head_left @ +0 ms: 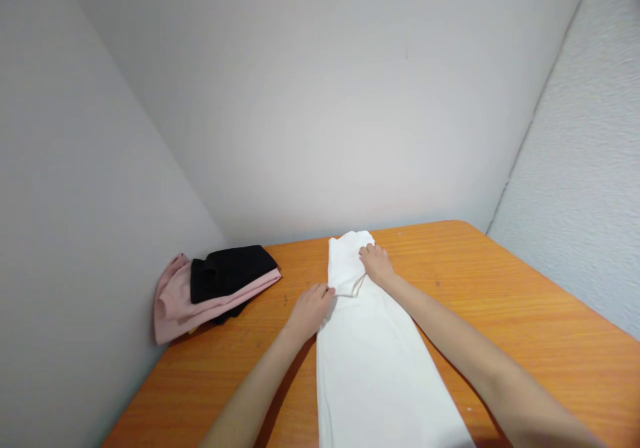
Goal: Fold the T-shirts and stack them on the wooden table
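Observation:
A long white garment [375, 368] lies lengthwise on the table, running from its far edge down past the bottom of the view. Its far end is turned back over itself in a short flap, with a loose, slightly raised edge. My left hand [313, 308] is closed at the flap's left corner, fingertips gripping the fabric. Farther up, my right hand [377, 263] curls its fingers over the right side of the flap. The undersides of both hands' fingers are hidden.
At the table's left side, against the wall, lies a pile of folded clothes: a black garment [235, 271] on top of a pink one [173, 301], with more dark cloth beneath. The orange-brown wooden table [525, 328] meets walls at the back, left and right.

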